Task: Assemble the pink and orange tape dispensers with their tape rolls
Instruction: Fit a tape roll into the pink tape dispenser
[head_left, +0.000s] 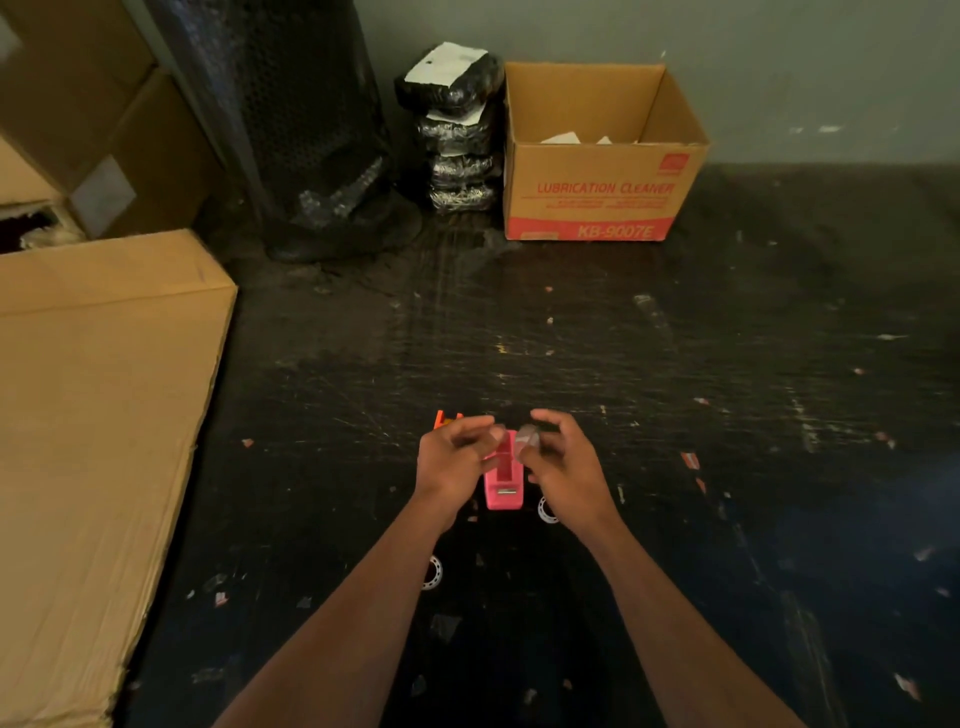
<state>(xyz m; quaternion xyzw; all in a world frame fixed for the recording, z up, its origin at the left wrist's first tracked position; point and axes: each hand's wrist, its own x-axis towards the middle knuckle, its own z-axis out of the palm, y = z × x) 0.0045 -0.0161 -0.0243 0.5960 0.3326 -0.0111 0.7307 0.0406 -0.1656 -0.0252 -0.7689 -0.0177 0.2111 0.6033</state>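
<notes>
Both hands hover over the pink tape dispenser (503, 480) on the dark table (675, 415): right hand (563, 467) pinching a clear tape roll (528, 439), left hand (451, 457) apparently pinching its free end. The orange dispenser (445, 419) sits behind the left hand. The tape may stick to fingers or twist while threading

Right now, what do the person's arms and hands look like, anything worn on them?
Both forearms are bare from the bottom edge of the picture to the wrists: no sleeves show. The left hand and right hand wear no gloves. No watch, bracelet or ring can be made out, though the dim, soft picture could hide a thin one.
</notes>
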